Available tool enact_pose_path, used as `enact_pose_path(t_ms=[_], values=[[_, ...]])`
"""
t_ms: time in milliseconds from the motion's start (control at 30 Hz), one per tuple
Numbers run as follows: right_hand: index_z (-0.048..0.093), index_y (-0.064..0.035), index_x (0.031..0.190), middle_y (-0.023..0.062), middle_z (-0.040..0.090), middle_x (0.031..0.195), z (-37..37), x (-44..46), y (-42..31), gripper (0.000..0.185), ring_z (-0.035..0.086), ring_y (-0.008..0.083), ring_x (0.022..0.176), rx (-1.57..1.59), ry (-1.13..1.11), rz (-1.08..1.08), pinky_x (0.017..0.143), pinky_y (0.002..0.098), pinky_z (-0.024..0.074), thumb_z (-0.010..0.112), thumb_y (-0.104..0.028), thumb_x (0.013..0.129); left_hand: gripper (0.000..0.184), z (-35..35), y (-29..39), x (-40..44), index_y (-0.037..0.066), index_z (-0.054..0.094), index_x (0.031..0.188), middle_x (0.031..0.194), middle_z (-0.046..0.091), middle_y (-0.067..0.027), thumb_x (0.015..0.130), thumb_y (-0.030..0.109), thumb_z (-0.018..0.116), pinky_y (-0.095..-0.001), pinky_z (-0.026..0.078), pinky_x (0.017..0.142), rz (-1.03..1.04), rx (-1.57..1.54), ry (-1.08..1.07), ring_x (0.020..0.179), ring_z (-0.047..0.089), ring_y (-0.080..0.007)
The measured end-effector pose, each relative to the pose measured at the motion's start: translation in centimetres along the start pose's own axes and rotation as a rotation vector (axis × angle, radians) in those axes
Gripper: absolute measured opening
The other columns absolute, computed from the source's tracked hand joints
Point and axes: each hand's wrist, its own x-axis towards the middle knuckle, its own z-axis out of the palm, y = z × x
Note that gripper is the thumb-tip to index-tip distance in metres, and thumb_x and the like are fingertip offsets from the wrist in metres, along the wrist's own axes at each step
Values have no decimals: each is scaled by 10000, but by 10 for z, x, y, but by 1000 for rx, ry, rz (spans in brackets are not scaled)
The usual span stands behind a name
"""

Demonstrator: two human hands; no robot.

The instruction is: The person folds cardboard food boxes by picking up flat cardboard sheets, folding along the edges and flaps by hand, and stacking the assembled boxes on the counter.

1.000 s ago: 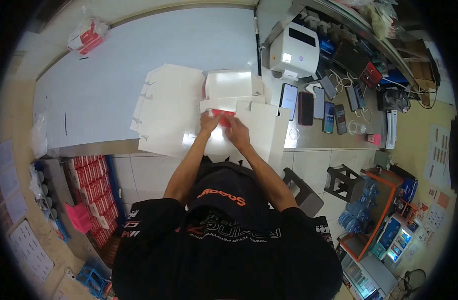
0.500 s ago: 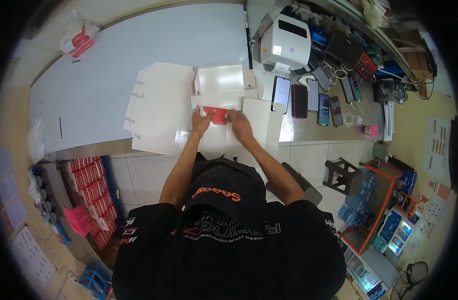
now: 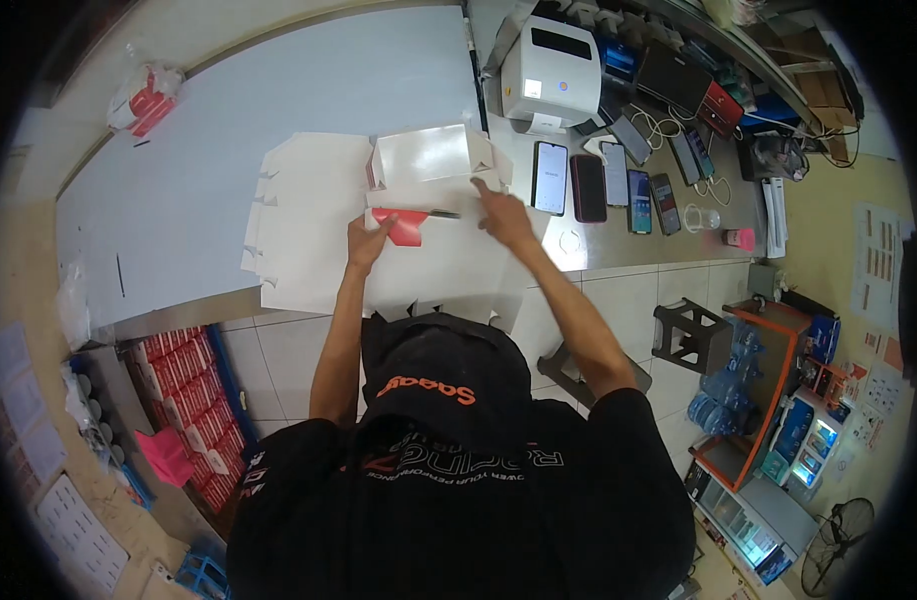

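Pinching a red card (image 3: 404, 229) in the left hand (image 3: 366, 241), thumb and fingers closed on its left end, just left of the frame's middle. Reaching away from it with the right hand (image 3: 505, 215), loosely half open, index finger stretched out toward the top of the frame and the rest curled, with no grip on anything to be seen; impossible to tell, at the blurred fingertip, between touching and hovering. Sticking out from the card's right end, a dark slim strip (image 3: 445, 213), pointing toward the right hand, too small to name. Apparently in the middle of handling the red card over the white cardboard (image 3: 314, 220), with the left hand steadying and the right free for other work. Calling, in judgement, for a steady left pinch and careful placing of the right fingertip. Spread beneath both hands, across the centre of the frame, the same cardboard, notched along its left edge. Just above the hands, a shiny white panel (image 3: 424, 152) with folded edges, near the right fingertip. Further out at upper right, on a steel counter (image 3: 619, 252), a light-screened phone (image 3: 550, 178), a dark red-edged phone (image 3: 588, 188) and a white printer (image 3: 551, 75).
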Motion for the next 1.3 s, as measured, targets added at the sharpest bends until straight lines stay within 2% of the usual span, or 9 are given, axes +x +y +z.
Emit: enact_pose_path(t_ms=[233,367,467,500,633,733,1000,1167,1300], values=[[359,32,1367,255,478,1328,105,-68,-9,659,592,405,1018,34,479,-282,805,443,528,523,57,729,368,-5,-23,2,-8,692,973,896,705,-112,784,300,762,-324,496,772,-182,197,138,811,642,-184],[329,-6,1399,243,392,1413,84,-63,-1,711,555,404,1103,119,60,-70,844,445,519,526,38,717,409,-2,-11,-2,-12,690,970,882,707,-136,769,336,767,-342,498,775,-110,382,251,812,654,-213],[234,-73,1456,199,326,1460,-23,-43,7,899,254,364,1387,137,109,-128,1144,489,155,600,52,644,372,-11,-19,-4,-15,691,966,872,705,-115,791,306,758,-327,497,766,-120,149,113,803,644,-184],[155,-90,1477,201,256,1495,-34,-39,17,982,225,349,1406,13,68,-46,1144,485,152,669,9,646,353,-12,-12,-10,-18,691,961,867,703,-103,802,291,752,-319,495,762,-77,89,112,795,635,-168],[179,-126,1469,188,544,1208,-31,-31,39,994,500,364,1161,-29,-176,80,997,489,353,755,-58,661,307,-16,11,-27,-25,687,960,872,696,-71,831,249,736,-295,490,751,-1,-17,81,784,608,-125],[401,-86,1338,160,634,829,24,-37,45,677,586,352,776,-27,226,68,724,455,468,680,-5,726,353,-20,1,-29,-29,680,972,891,698,-94,815,279,748,-313,491,767,15,4,97,799,619,-154],[471,-14,1251,234,590,1195,72,-94,56,547,620,351,1034,80,332,-121,902,386,516,702,-205,794,465,-20,-14,-19,-47,668,986,911,695,-148,798,371,746,-354,492,800,-30,129,116,844,640,-217],[353,13,1350,232,425,1366,17,-101,25,745,364,390,1307,-162,305,-92,1115,467,271,728,-282,778,513,-44,-10,-50,-53,650,1039,941,693,-160,848,422,679,-359,483,829,-251,36,-96,870,640,-231],[442,-22,1288,177,440,1347,30,-132,-44,599,363,341,1309,172,383,-121,1081,454,301,710,-252,805,556,-57,-35,-68,-52,630,1088,978,683,-180,937,472,518,-369,466,858,-117,386,-243,915,634,-256]])
